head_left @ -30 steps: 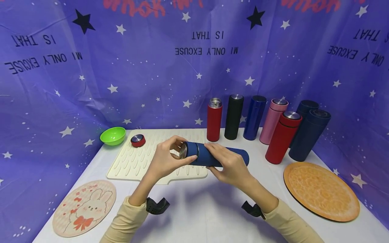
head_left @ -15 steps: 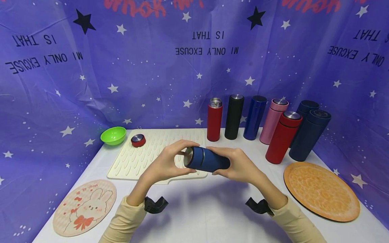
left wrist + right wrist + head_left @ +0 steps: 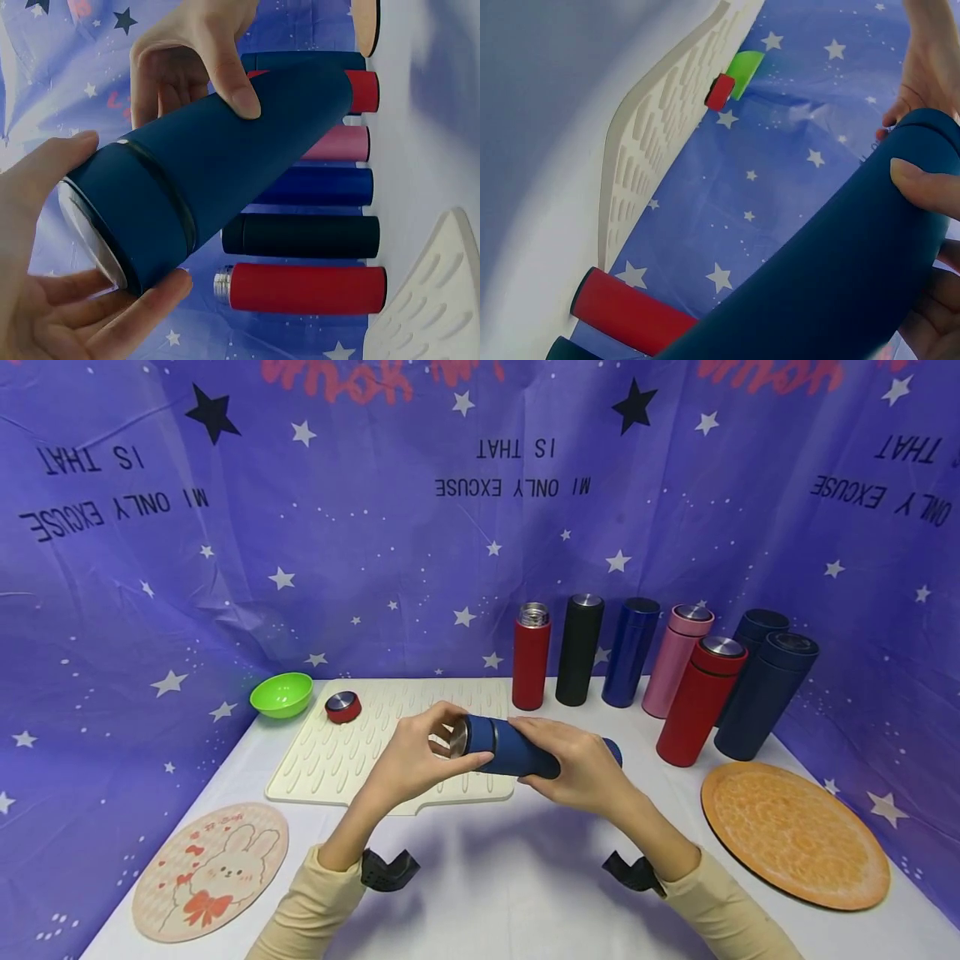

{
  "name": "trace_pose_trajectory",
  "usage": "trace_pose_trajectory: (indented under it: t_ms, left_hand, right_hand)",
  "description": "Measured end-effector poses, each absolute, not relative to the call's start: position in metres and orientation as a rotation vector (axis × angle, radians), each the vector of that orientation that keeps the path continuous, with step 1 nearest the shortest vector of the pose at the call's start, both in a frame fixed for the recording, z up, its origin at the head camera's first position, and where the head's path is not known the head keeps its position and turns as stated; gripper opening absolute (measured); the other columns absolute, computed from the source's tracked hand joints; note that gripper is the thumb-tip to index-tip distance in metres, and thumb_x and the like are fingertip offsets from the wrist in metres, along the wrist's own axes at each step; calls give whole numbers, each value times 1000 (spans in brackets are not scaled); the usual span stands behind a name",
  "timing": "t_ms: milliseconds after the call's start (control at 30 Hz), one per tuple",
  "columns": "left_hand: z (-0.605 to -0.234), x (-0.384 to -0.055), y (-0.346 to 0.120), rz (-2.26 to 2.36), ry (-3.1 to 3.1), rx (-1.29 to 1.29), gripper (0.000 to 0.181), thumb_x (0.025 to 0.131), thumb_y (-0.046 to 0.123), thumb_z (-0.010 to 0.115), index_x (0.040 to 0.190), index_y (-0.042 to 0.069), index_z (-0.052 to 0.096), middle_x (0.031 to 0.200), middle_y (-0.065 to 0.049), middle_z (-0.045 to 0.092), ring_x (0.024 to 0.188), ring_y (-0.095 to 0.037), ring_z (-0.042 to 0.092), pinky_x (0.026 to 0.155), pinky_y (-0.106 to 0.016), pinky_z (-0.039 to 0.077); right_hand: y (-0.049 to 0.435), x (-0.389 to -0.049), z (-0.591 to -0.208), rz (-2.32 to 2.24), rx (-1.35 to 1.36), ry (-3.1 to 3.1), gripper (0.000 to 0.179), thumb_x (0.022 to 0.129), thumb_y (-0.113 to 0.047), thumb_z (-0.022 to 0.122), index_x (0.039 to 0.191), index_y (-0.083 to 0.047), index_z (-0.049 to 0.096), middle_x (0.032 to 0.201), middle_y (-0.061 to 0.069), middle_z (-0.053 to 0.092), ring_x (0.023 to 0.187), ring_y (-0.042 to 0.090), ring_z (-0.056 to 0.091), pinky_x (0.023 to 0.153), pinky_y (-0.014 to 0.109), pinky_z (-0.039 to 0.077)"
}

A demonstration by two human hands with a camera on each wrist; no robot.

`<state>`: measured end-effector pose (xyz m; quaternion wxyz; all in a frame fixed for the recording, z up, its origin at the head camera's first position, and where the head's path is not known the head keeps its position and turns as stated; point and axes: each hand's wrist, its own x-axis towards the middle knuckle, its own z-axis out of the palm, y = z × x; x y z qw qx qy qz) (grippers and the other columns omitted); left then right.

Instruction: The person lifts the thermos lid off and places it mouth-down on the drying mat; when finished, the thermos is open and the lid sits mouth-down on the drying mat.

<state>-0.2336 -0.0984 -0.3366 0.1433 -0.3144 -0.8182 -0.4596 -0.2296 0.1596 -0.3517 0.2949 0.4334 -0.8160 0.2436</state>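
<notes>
A blue thermos flask (image 3: 517,752) is held in the air, lying nearly level, its lid end to the left. My left hand (image 3: 412,758) grips the blue lid (image 3: 127,202) with thumb and fingers; the lid's silver top faces the palm. Round the body curls my right hand (image 3: 581,768), thumb below and fingers over the top. A dark ring shows between lid and body, and the lid sits against the body. On the cream drying mat (image 3: 300,785) behind lies a red lid (image 3: 342,707). An uncapped red flask (image 3: 531,660) stands upright with its steel neck showing.
Right of the uncapped flask stand a black flask (image 3: 579,652), a blue one (image 3: 630,656), a pink one (image 3: 677,664), a capped red one (image 3: 701,702) and navy ones (image 3: 765,697). A green bowl (image 3: 282,695), a rabbit placemat (image 3: 217,872) and an orange round mat (image 3: 795,835) lie around.
The left hand has loosened and gripped the lid again, its fingers spread at half a second ago. The flask has swung toward the camera and back; the right hand has shifted its hold slightly.
</notes>
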Motion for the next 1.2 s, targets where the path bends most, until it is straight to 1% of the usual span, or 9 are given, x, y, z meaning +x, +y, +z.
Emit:
trace_pose_trajectory:
  t_ms: [100, 200, 300, 400, 567, 767, 833, 1067, 1200]
  left_hand:
    - [-337, -235, -99, -1273, -2367, -1004, 56, 75, 38, 83, 120, 15, 60, 108, 3, 65, 88, -11, 64, 72, -28, 58]
    - [-338, -238, -99, -1216, -2291, -1198, 62, 74, 28, 85, 127, 11, 57, 121, 0, 61, 102, -13, 61, 83, -27, 55]
    - [-338, -240, -99, -1165, -2212, -1367, 67, 72, 18, 87, 130, 10, 55, 125, -2, 59, 111, -16, 57, 88, -29, 53]
    - [-338, -240, -99, -1148, -2171, -1446, 68, 71, 12, 87, 131, 11, 56, 127, -4, 58, 114, -18, 56, 89, -31, 53]
    - [-339, -239, -99, -1209, -2214, -1341, 67, 72, 18, 87, 130, 9, 57, 125, -3, 60, 110, -18, 58, 84, -29, 55]
    - [-339, -236, -99, -1357, -2378, -996, 59, 73, 39, 84, 124, 20, 61, 110, 3, 66, 85, -12, 66, 69, -26, 58]
    - [-339, -236, -99, -1369, -2392, -980, 58, 73, 40, 84, 124, 22, 61, 111, 4, 66, 85, -11, 66, 70, -26, 58]
    - [-338, -240, -102, -1219, -2243, -1340, 69, 72, 18, 87, 133, 13, 55, 130, 0, 57, 117, -16, 54, 89, -30, 53]
    - [-338, -240, -102, -1151, -2197, -1454, 67, 71, 11, 87, 131, 12, 57, 132, -2, 55, 122, -18, 51, 96, -33, 49]
  right_hand:
    - [161, -230, -351, 633, 1162, -2202, 76, 66, -20, 89, 134, -8, 57, 127, 7, 62, 116, 24, 59, 93, 45, 51]
    - [166, -230, -348, 669, 1158, -2292, 77, 65, -19, 90, 135, -11, 57, 126, 6, 63, 114, 23, 61, 92, 43, 52]
    - [171, -229, -345, 751, 1151, -2393, 79, 63, -19, 92, 134, -15, 58, 122, 2, 65, 106, 18, 64, 90, 39, 54]
    - [174, -230, -343, 828, 1157, -2449, 78, 63, -20, 92, 134, -17, 59, 118, -1, 67, 99, 13, 65, 86, 35, 55]
    - [171, -229, -344, 791, 1152, -2410, 78, 63, -20, 92, 134, -15, 59, 121, 1, 66, 104, 16, 64, 90, 36, 54]
    - [163, -225, -347, 571, 1123, -2279, 78, 66, -21, 90, 136, -11, 56, 127, 7, 63, 115, 23, 60, 92, 43, 52]
    - [163, -224, -347, 549, 1121, -2267, 77, 67, -21, 89, 136, -10, 56, 127, 8, 62, 116, 25, 59, 92, 44, 52]
    - [173, -229, -344, 733, 1147, -2440, 78, 66, -21, 91, 136, -16, 57, 124, 1, 64, 107, 17, 63, 90, 38, 53]
    - [178, -231, -342, 832, 1180, -2520, 78, 66, -22, 91, 136, -18, 57, 119, -3, 66, 98, 13, 64, 86, 34, 55]
